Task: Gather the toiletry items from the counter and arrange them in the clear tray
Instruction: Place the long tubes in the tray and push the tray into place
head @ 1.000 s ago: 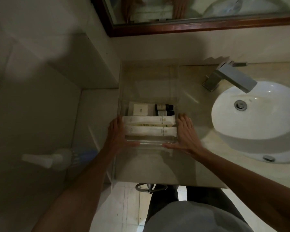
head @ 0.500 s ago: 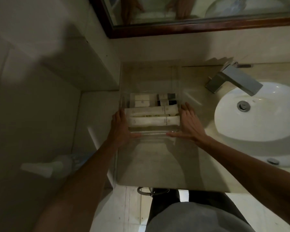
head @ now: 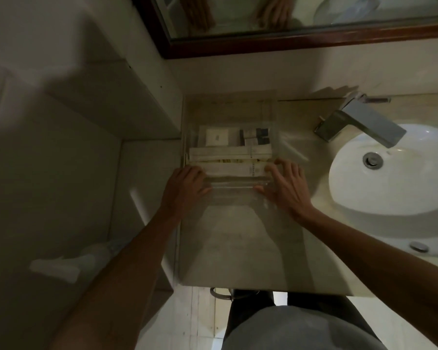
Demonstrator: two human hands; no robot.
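Note:
A clear tray (head: pixel 232 186) stands on the beige counter (head: pixel 238 246), close to the back wall. Inside lie two long white packets (head: pixel 232 170), side by side, with a small white box (head: pixel 216 137) and small dark bottles (head: pixel 258 137) behind them. My left hand (head: pixel 186 184) grips the tray's near left corner, thumb along the front rim. My right hand (head: pixel 285 184) grips the near right corner, its fingers reaching over the side wall by the packet ends.
A white basin (head: pixel 395 178) with a square metal faucet (head: pixel 364 122) fills the counter to the right. A wood-framed mirror (head: pixel 301 44) hangs above. The left wall meets the tray's left side. A blurred white bottle (head: pixel 58 270) sits low at left.
Both hands have pushed the tray away from me toward the back wall. The two packets have shifted slightly apart inside it.

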